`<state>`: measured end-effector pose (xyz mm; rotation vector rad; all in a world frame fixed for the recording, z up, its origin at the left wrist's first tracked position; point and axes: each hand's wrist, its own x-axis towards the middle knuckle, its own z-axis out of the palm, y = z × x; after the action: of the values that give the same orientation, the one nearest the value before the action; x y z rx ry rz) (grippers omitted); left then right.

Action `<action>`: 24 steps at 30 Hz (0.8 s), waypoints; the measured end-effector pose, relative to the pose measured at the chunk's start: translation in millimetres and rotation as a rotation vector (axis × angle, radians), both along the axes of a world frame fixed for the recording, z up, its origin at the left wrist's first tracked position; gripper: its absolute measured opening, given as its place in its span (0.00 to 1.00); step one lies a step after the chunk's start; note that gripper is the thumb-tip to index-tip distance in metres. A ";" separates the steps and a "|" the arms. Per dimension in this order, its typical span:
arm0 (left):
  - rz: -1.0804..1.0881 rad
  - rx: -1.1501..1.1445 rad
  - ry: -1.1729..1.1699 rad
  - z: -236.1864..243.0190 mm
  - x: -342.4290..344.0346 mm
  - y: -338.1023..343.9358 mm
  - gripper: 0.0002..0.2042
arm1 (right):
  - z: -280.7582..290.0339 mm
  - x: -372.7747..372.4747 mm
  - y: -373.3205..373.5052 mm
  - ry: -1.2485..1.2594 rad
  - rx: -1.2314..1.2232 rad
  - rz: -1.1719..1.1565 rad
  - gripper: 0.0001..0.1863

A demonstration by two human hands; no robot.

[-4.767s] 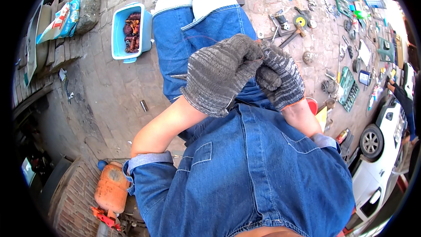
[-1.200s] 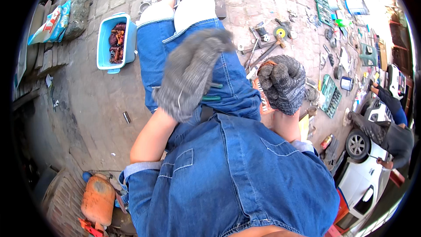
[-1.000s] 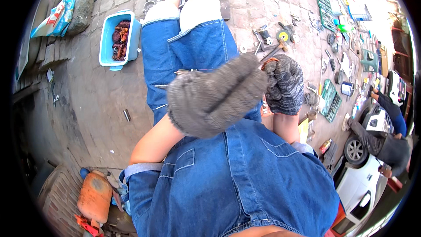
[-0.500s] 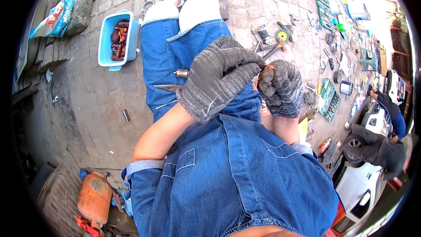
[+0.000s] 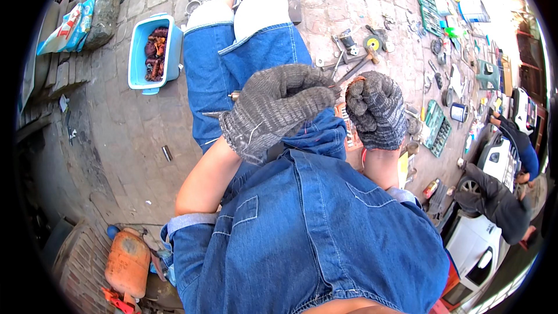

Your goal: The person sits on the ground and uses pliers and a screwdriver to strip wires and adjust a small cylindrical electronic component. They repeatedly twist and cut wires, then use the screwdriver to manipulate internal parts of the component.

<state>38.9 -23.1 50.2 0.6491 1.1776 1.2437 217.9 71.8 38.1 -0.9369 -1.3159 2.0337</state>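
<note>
Wire (image 5: 355,80), clamped in the curled fingers of the right hand (image 5: 376,110), is apparently being worked by the left hand (image 5: 279,104) just beside, whose grip cannot be told; steadiness seems called for.

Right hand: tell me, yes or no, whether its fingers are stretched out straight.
No, the gloved right hand is curled closed, with copper-coloured wire showing at its upper edge.
</note>
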 end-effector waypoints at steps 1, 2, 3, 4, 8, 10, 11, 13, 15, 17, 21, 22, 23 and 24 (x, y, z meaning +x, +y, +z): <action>-0.008 0.018 0.034 -0.6 -1.1 -1.8 0.12 | -0.2 -0.9 -0.3 -0.014 0.060 -0.003 0.13; -0.015 0.035 0.068 -1.2 -1.5 -3.5 0.12 | 2.8 -3.9 -1.0 -0.027 0.141 0.009 0.13; -0.009 0.072 0.108 -5.1 0.7 -5.6 0.12 | 4.5 -5.6 -1.8 -0.025 0.125 -0.006 0.13; -0.002 0.111 0.146 -12.1 4.0 -8.2 0.11 | 6.4 -7.3 -2.5 -0.023 0.110 -0.020 0.13; 0.058 0.300 0.782 -11.9 4.5 -12.4 0.10 | 11.9 -7.4 -3.0 -0.082 -0.112 -0.067 0.12; 0.143 0.254 0.821 -2.0 2.7 -12.2 0.08 | 13.2 -5.9 -1.7 -0.107 -0.106 -0.021 0.13; 0.185 0.230 0.841 1.1 2.2 -12.1 0.08 | 13.3 -5.7 -1.4 -0.085 -0.101 0.009 0.13; 0.305 0.295 0.838 -4.4 -2.0 -8.3 0.07 | 13.8 -5.2 -0.9 -0.045 -0.097 0.067 0.13; 0.378 0.321 0.746 -6.5 -4.0 -3.7 0.07 | 16.1 -6.4 -2.7 -0.037 -0.091 0.095 0.13; 0.310 0.291 0.716 -12.7 -3.1 -0.9 0.07 | 16.2 -8.6 -3.9 -0.051 -0.066 0.104 0.13; 0.158 0.220 0.626 -15.3 8.0 0.1 0.07 | 8.9 -11.7 -4.1 -0.121 0.024 0.035 0.12; 0.151 0.257 0.670 -17.5 9.9 -0.2 0.08 | 7.8 -12.1 -4.5 -0.145 0.056 0.006 0.12; 0.145 0.294 0.714 -20.4 11.8 -0.8 0.08 | 6.3 -13.3 -5.0 -0.173 0.089 -0.028 0.12; 0.139 0.330 0.757 -21.8 13.0 -1.5 0.08 | 5.9 -13.2 -5.3 -0.190 0.103 -0.050 0.12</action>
<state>51.9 -24.6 28.3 1.3839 1.6622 1.3657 204.7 66.5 44.1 -1.1257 -1.4659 1.8568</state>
